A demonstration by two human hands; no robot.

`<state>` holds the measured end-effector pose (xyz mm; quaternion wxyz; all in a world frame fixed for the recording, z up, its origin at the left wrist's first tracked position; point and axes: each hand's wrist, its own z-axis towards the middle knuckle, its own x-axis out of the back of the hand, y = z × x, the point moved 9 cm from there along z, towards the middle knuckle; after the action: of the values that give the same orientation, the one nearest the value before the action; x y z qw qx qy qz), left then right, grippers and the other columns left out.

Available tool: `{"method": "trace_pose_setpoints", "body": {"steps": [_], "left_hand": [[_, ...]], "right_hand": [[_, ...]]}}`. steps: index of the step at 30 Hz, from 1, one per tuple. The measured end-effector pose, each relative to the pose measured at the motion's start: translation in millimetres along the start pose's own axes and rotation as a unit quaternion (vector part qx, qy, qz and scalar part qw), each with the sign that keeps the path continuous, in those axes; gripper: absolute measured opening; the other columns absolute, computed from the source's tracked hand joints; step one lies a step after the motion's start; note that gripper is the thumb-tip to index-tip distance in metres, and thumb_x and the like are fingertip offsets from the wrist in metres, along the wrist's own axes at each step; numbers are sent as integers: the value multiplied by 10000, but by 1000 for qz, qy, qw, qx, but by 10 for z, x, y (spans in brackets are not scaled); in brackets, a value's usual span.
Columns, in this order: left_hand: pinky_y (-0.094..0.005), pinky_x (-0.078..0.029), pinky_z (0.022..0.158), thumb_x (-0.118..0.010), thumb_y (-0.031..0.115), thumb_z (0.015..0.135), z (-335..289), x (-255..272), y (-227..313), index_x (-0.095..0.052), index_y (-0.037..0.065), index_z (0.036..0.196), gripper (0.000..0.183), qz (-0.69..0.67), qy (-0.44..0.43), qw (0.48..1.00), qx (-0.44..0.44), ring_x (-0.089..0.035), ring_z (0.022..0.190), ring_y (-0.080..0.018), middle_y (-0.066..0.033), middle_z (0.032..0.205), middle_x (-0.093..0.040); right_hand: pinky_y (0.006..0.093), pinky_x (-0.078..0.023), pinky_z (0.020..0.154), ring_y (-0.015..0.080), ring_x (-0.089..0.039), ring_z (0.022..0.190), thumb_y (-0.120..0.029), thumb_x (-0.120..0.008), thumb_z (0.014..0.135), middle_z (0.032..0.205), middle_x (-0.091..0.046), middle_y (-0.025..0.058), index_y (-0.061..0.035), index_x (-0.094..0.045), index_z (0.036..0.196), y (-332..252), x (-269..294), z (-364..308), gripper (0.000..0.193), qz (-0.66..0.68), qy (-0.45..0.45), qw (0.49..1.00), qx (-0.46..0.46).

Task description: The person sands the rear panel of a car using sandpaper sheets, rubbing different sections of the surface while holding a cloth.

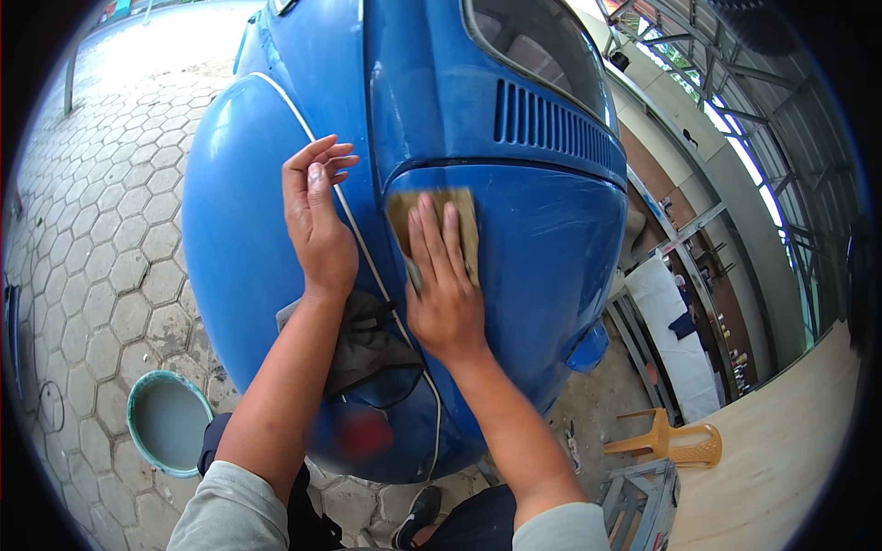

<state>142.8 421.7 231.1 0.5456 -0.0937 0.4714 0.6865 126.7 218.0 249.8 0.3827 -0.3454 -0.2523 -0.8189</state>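
A rounded blue car body [542,239] fills the middle of the view. Under the spread fingers of my right hand [446,285] is a tan sheet of sandpaper [470,241], pressed against the panel below the louvred vents [551,124]. The thumb lies along the sheet's left side; its underside is hidden. My left hand [322,225] is raised over the fender [239,211], palm turned inward, fingers loosely bent and holding nothing. A pale trim strip [390,303] runs between my hands. Beneath my left forearm, a dark grey cloth [363,354] drapes over the car.
A teal-rimmed basin of cloudy water [138,390] stands on hexagonal paving [106,275] at lower left. At right are a yellow plastic chair [666,441], a grey frame stand [638,505] and a white-covered bench [671,331]. The red tail light [363,432] sticks out low near my legs.
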Motion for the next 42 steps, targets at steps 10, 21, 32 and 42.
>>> {"method": "trace_pose_setpoints", "body": {"steps": [10,21,32,42], "left_hand": [[-390,-556,1127,-429,237,1317,-34,-104,14,-662,19,1534,386,-28,-9,1000,6,-756,1271,-212,-142,1397,-796],[-381,-581,1109,-445,217,1314,-3,28,-83,-671,13,1529,374,-26,-15,999,28,-777,1248,-199,-145,1398,-795],[-353,-566,1046,-517,176,1305,-67,-183,46,-678,10,1522,318,-21,-75,996,-39,-749,1173,-173,-124,1356,-790],[-398,-559,1176,-559,55,1246,-182,-404,310,-730,-3,1447,270,125,-167,972,-107,-769,1294,-218,-146,1326,-835]], "right_hand": [[574,-359,1463,515,-287,1833,14,-697,1006,1968,-398,194,-25,-429,1884,79,61,-347,920,-7,-39,999,-12],[550,-394,1455,505,-279,1838,-5,-686,955,1974,-372,221,0,-409,1884,28,13,-925,969,-17,-66,996,-49],[528,-467,1407,440,-337,1829,14,-672,994,1968,-412,160,-24,-423,1886,192,110,-480,927,-22,-47,999,-17],[548,-393,1454,471,-321,1832,19,-679,984,1965,-402,199,7,-416,1877,156,85,-967,931,-37,-36,995,-80]]}}
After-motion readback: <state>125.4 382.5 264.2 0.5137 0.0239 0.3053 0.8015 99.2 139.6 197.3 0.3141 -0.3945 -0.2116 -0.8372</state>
